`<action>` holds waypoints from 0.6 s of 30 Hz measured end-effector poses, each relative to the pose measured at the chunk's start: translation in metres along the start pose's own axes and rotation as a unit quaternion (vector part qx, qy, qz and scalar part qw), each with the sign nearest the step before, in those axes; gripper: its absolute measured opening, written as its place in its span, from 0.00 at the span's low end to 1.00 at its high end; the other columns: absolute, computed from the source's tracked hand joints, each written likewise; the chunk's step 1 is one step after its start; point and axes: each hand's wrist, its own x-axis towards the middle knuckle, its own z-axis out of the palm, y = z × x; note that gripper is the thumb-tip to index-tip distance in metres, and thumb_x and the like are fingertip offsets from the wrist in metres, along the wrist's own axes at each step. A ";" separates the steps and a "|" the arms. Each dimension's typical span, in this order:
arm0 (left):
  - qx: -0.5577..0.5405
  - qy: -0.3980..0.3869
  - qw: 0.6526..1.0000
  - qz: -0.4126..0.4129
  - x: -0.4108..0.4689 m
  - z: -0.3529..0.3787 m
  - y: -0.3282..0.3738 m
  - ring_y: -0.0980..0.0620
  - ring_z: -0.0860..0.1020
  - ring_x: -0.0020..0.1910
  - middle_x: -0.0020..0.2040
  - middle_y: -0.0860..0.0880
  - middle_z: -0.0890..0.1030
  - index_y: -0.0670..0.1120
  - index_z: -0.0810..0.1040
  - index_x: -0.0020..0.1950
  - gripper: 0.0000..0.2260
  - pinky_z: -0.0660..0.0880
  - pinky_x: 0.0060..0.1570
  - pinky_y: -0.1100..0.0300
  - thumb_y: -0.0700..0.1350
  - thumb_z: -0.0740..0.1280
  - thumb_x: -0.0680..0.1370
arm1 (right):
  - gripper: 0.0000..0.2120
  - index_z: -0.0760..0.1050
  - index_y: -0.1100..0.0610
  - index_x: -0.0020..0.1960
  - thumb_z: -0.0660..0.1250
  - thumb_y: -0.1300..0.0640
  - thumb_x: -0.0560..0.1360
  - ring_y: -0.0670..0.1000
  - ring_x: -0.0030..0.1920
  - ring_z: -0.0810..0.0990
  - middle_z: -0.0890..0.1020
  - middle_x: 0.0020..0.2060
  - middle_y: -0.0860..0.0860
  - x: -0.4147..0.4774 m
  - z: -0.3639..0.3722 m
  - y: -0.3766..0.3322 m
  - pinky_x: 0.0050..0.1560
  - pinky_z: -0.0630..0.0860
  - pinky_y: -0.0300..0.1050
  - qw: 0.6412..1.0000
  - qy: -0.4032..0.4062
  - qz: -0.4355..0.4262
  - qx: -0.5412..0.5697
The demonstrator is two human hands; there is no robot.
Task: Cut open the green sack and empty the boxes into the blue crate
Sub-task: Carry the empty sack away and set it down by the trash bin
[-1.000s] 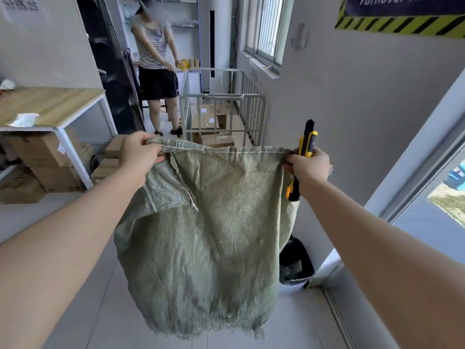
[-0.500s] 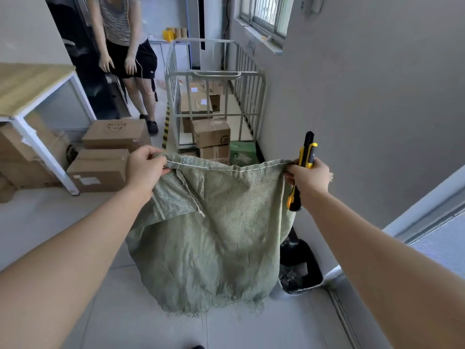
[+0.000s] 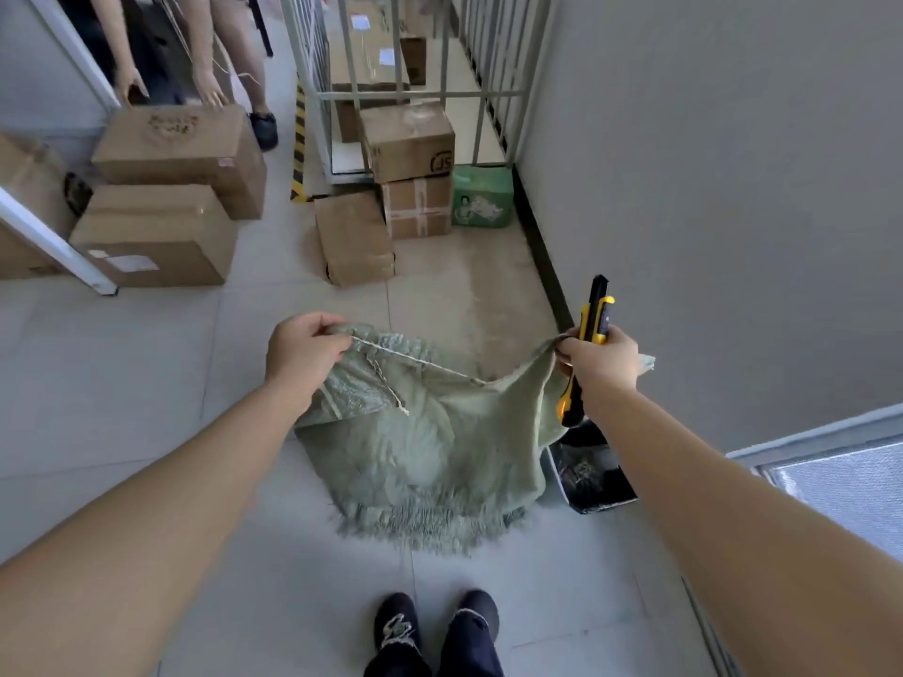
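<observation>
The green woven sack hangs limp and flat between my two hands, its frayed lower edge near the floor. My left hand grips its left top corner. My right hand pinches the right top corner and also holds a yellow and black utility knife, pointing up. Cardboard boxes lie on the floor at the left and others in front of the metal cage. No blue crate is in view.
A metal cage trolley with boxes stands ahead by the grey wall. Another person bends over a box at the top left. A black bin sits by the wall under my right arm. My shoes are below.
The view has tilted down toward the floor. Both hands have lowered the sack, which now sags in the middle. The other person has bent down to the box.
</observation>
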 end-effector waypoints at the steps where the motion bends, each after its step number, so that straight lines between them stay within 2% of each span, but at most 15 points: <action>1: 0.008 -0.004 1.000 -0.005 0.005 0.005 -0.012 0.44 0.80 0.45 0.39 0.52 0.80 0.47 0.80 0.46 0.12 0.77 0.58 0.43 0.32 0.70 0.70 | 0.04 0.77 0.62 0.45 0.68 0.68 0.71 0.52 0.33 0.78 0.78 0.31 0.52 0.007 0.007 0.010 0.50 0.82 0.57 1.000 -0.004 0.005 -0.008; 3: 0.025 -0.010 1.000 -0.016 0.016 0.016 -0.037 0.45 0.81 0.44 0.39 0.51 0.81 0.49 0.81 0.47 0.12 0.77 0.57 0.42 0.33 0.70 0.69 | 0.05 0.76 0.59 0.41 0.68 0.67 0.70 0.52 0.32 0.77 0.78 0.31 0.53 0.021 0.021 0.031 0.49 0.82 0.57 1.000 -0.010 0.016 -0.022; 6: 0.044 -0.015 0.998 -0.034 0.031 0.033 -0.080 0.45 0.81 0.46 0.41 0.51 0.82 0.49 0.82 0.48 0.13 0.78 0.56 0.42 0.33 0.71 0.69 | 0.04 0.76 0.58 0.41 0.67 0.67 0.70 0.52 0.31 0.78 0.79 0.31 0.52 0.044 0.042 0.069 0.48 0.83 0.57 0.998 -0.019 0.036 -0.038; 10: 0.088 -0.035 0.994 -0.057 0.043 0.053 -0.140 0.44 0.82 0.49 0.45 0.49 0.82 0.47 0.82 0.51 0.13 0.77 0.57 0.44 0.33 0.70 0.71 | 0.07 0.76 0.57 0.39 0.67 0.67 0.71 0.52 0.30 0.78 0.79 0.31 0.53 0.069 0.067 0.126 0.43 0.81 0.52 0.996 -0.036 0.066 -0.050; 14: 0.118 -0.045 0.988 -0.086 0.056 0.071 -0.203 0.45 0.82 0.48 0.46 0.48 0.82 0.51 0.81 0.47 0.13 0.78 0.56 0.44 0.34 0.71 0.70 | 0.08 0.76 0.56 0.39 0.67 0.67 0.72 0.54 0.31 0.78 0.80 0.33 0.54 0.091 0.093 0.187 0.41 0.81 0.50 0.992 -0.051 0.099 -0.065; 16: 0.139 -0.050 0.984 -0.099 0.063 0.081 -0.231 0.44 0.81 0.49 0.45 0.48 0.81 0.48 0.81 0.48 0.12 0.78 0.54 0.47 0.33 0.70 0.70 | 0.07 0.76 0.56 0.40 0.68 0.66 0.72 0.53 0.31 0.79 0.80 0.34 0.54 0.101 0.105 0.213 0.42 0.83 0.51 0.988 -0.061 0.111 -0.084; 18: 0.181 -0.064 0.975 -0.111 0.070 0.091 -0.260 0.46 0.79 0.49 0.47 0.48 0.80 0.44 0.82 0.52 0.12 0.74 0.49 0.54 0.33 0.70 0.71 | 0.07 0.75 0.56 0.40 0.68 0.67 0.72 0.54 0.30 0.79 0.80 0.34 0.55 0.111 0.118 0.243 0.44 0.83 0.55 0.984 -0.075 0.120 -0.104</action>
